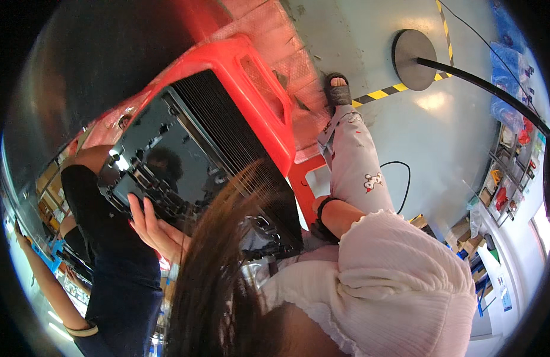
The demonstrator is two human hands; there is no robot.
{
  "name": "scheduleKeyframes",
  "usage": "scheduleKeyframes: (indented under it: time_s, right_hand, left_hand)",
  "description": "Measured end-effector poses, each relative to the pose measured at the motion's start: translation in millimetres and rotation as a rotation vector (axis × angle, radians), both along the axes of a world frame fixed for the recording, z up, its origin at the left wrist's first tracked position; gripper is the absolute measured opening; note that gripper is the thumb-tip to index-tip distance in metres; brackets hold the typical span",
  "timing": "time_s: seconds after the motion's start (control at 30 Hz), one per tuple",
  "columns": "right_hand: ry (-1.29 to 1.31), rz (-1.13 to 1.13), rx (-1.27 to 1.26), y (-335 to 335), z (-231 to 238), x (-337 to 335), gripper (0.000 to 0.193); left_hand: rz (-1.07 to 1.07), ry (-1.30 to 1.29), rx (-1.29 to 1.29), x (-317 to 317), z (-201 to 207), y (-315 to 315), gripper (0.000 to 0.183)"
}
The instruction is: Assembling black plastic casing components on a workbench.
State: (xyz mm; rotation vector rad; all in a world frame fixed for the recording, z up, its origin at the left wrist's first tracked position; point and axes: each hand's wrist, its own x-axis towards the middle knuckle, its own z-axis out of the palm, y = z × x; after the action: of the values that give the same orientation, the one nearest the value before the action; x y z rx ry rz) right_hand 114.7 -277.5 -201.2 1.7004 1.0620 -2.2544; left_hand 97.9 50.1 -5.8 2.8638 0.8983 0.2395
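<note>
The glossy black panel (192,152), scattered with small black pieces (145,178), lies atop a ribbed black stack (230,134) and serves as landmark. Left hand (158,232): just beside the panel's near left edge, fingers straight and slightly parted. Right hand (318,204): beyond the panel's right side, mostly hidden behind its wrist band (325,209); its finger state cannot be told. Red plastic (275,146) borders the panel's far and right sides; a seated co-worker (117,238) is at its left.
</note>
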Motion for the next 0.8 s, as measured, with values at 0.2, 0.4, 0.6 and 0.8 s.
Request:
scheduleKeyframes:
  time_s: [0.2,0.4,0.6,0.8]
  right_hand:
    - [0.04,0.001,0.077,48,9,2,0.036]
    - [0.05,0.079,0.179,71,32,16,0.036]
    - [0.081,0.211,0.326,70,35,39,0.036]
    - [0.06,0.398,0.534,71,47,138,0.037]
  left_hand:
    - [0.042,-0.099,-0.019,16,15,-13,0.037]
    - [-0.127,0.728,0.213,18,58,7,0.037]
    - [0.114,-0.021,-0.033,9,14,-13,0.038]
    - [0.149,-0.049,-0.096,18,28,-20,0.039]
